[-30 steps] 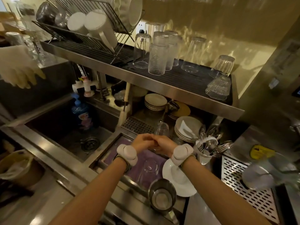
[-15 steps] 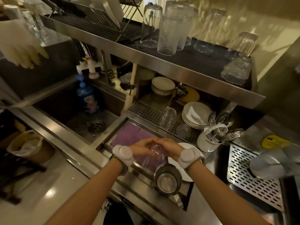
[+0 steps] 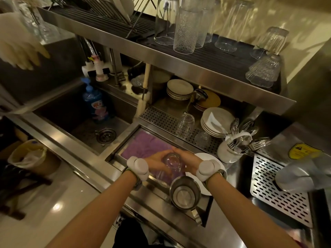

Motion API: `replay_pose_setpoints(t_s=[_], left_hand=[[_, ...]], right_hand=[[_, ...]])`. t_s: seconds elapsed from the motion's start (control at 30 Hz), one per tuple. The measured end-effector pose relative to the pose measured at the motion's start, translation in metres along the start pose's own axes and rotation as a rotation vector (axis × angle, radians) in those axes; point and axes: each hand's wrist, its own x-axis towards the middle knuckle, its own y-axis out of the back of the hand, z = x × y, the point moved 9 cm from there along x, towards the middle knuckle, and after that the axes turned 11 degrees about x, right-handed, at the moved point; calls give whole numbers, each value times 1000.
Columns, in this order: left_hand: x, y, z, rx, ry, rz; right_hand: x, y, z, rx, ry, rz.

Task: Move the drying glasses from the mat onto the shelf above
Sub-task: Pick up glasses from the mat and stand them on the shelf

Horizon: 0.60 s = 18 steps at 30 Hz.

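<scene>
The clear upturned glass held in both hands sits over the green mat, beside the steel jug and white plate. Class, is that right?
Not quite: the head view shows the mat is purple, not green. Both the left hand and right hand do hold the clear upturned glass over it, beside the steel jug and white plate.

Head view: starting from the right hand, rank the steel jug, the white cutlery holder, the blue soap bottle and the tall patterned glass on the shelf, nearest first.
1. steel jug, just below the right hand, front counter edge.
2. white cutlery holder, to its right, beside the plates.
3. blue soap bottle, far left, in the sink.
4. tall patterned glass, up on the shelf.
</scene>
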Motion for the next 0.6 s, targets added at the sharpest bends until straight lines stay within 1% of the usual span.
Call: replay_pose_setpoints(t_s=[0.17,0.3,0.4,0.53,0.6], left_hand=[[3,4,5,-37,-15,25],[6,9,5,-73,-5,50],[8,15,9,-96,-30,57],[11,30,22,-49,-51,83],[12,42,35,-44,-71,111]], right_hand=[[6,3,1,-32,-21,24],[8,2,2,43,-37,1],[12,-1,-4,104,-10,-29],[12,-1,-19,115,16,-7],[10,1,-34,121,61,8]])
